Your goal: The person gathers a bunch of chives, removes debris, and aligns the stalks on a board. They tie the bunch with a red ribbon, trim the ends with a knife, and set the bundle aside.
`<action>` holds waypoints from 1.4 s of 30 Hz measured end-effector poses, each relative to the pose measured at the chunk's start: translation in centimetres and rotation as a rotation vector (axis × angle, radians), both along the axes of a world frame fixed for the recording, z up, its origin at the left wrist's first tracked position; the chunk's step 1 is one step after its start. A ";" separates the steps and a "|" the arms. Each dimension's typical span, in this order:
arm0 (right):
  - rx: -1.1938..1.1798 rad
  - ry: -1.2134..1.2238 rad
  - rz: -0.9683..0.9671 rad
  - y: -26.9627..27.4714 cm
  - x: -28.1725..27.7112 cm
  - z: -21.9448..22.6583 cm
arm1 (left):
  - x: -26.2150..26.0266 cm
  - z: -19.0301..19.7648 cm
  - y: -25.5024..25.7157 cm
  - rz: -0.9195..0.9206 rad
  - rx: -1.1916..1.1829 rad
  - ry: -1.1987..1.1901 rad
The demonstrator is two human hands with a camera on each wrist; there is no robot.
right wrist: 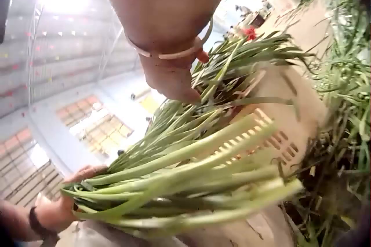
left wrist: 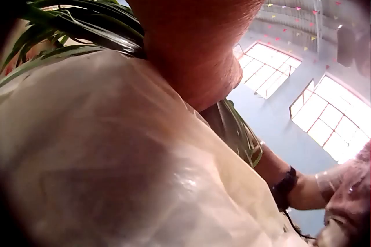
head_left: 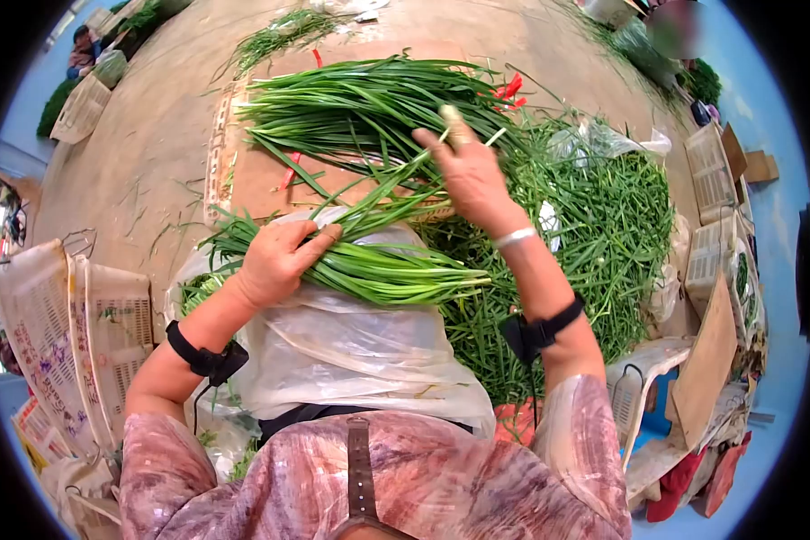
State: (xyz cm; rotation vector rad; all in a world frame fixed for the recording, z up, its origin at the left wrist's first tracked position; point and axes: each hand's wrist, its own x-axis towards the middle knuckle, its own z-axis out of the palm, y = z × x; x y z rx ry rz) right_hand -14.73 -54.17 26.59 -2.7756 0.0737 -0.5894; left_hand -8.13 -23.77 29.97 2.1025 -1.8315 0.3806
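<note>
A bundle of long green chives [head_left: 378, 270] lies across a clear plastic sheet [head_left: 360, 351] over the person's lap. My left hand [head_left: 304, 247] grips the bundle around its leafy end, fingers curled over it. My right hand [head_left: 452, 137] is raised beyond the bundle and pinches a few chive stalks [head_left: 396, 184] that slant down into it. In the right wrist view the pale cut ends of the bundle [right wrist: 232, 183] point toward the camera, the right hand [right wrist: 174, 82] is above them and the left hand [right wrist: 72, 200] holds the far end.
A sorted pile of chives [head_left: 369, 99] lies on cardboard [head_left: 261, 180] ahead, with red ties [head_left: 510, 88] beside it. A loose heap of greens [head_left: 603, 225] fills the right side. Plastic crates [head_left: 711, 171] stand at the right, and stacked newspapers [head_left: 72, 324] at the left.
</note>
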 end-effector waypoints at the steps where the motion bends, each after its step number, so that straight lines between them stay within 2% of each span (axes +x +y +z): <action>1: -0.302 0.034 0.135 1.0 1.1 0.4 | 0.0 0.2 -0.1 0.014 0.001 -0.003; 3: -0.299 0.206 0.339 2.0 2.2 1.6 | -0.4 0.9 0.3 0.015 -0.025 -0.063; 6: -0.268 0.232 0.507 2.0 1.6 2.6 | 0.2 3.3 0.7 0.024 -0.043 -0.135; 7: -0.079 0.261 0.601 2.4 0.1 4.6 | 0.5 4.5 1.1 0.030 -0.061 -0.189; 9: 0.208 0.259 0.638 2.7 -1.7 5.7 | 1.5 6.2 1.1 0.022 -0.115 -0.223; 10: 0.264 0.483 0.582 2.5 -1.9 5.2 | 1.8 7.5 0.9 -0.003 -0.073 -0.199; 11: 0.264 0.485 0.588 2.7 -2.3 5.1 | 2.1 9.2 0.6 -0.031 -0.030 -0.177; 13: 0.591 0.467 0.498 3.4 -3.3 5.1 | 2.4 11.6 -0.2 -0.007 0.062 -0.252; 14: 0.881 0.393 0.590 4.6 -3.2 4.1 | 2.9 12.6 -0.8 -0.037 0.055 -0.255; 15: 1.065 0.368 0.626 5.4 -3.8 3.7 | 3.4 13.4 -1.4 -0.050 0.055 -0.232; 17: 0.831 0.262 0.627 6.6 -4.6 4.5 | 4.3 15.2 -3.0 -0.043 0.120 -0.210; 18: 0.897 0.182 0.614 7.4 -4.8 3.7 | 4.5 16.1 -4.0 -0.028 0.160 -0.183; 20: 0.733 0.074 0.531 8.3 -4.9 3.5 | 4.7 17.9 -6.4 0.006 0.260 -0.159; 21: 0.693 0.032 0.466 8.9 -4.9 3.6 | 4.4 18.8 -7.5 0.055 0.361 -0.171; 22: 0.686 0.028 0.469 9.1 -4.8 3.7 | 3.6 20.9 -9.3 0.087 0.544 -0.111; 23: 0.730 0.067 0.379 9.3 -4.7 3.7 | 3.1 22.5 -10.5 0.120 0.726 -0.049; 24: 0.774 0.105 0.288 9.2 -4.5 3.8 | 3.2 22.7 -10.6 0.122 0.721 -0.053; 25: 0.771 0.103 0.288 8.8 -4.6 4.2 | 3.5 22.7 -10.9 0.044 0.633 -0.112; 26: 0.981 0.201 0.259 8.2 -4.7 5.0 | 4.1 22.7 -11.2 -0.034 0.543 -0.171; 27: 1.190 0.300 0.225 7.4 -4.6 5.5 | 6.3 21.7 -12.6 0.042 0.607 -0.182; 28: 1.439 0.314 0.277 6.8 -4.5 5.6 | 7.2 21.4 -12.8 0.044 0.588 -0.378; 30: 1.715 0.363 0.282 5.5 -3.8 4.4 | 10.2 19.8 -12.8 0.015 0.521 -0.720; 31: 1.815 0.392 0.267 4.7 -3.2 2.8 | 8.6 19.9 -11.1 -0.041 0.324 -0.854; 33: 2.039 0.526 0.084 3.1 -2.7 -1.1 | 10.3 16.5 -12.0 -0.115 0.046 -0.834; 34: 2.179 0.441 0.057 3.6 -2.6 -2.0 | 8.5 16.2 -11.1 -0.096 0.120 -0.654; 35: 2.270 0.449 0.034 3.6 -2.9 -2.3 | 7.2 14.8 -10.6 -0.088 0.009 -0.428; 36: 2.299 0.476 0.056 3.7 -3.2 -2.1 | 5.5 13.0 -9.6 -0.090 -0.123 0.032; 37: 2.326 0.509 0.076 3.8 -3.3 -1.9 | 3.4 11.7 -8.8 0.083 -0.063 0.406; 38: 2.351 0.572 0.161 3.5 -3.2 -2.0 | 2.5 9.5 -8.2 0.193 0.104 0.818; 39: 2.345 0.577 0.160 3.4 -3.2 -1.7 | 2.3 7.7 -8.0 0.145 0.389 1.129; 40: 2.360 0.585 0.182 3.4 -3.1 -1.2 | 1.4 4.6 -7.7 0.256 0.363 1.730; 41: 2.373 0.588 0.206 3.3 -2.9 -0.6 | 0.6 2.3 -8.1 0.435 0.280 1.993; 42: 2.395 0.610 0.252 3.2 -2.7 -0.1 | 0.2 0.7 -8.7 0.420 0.192 2.010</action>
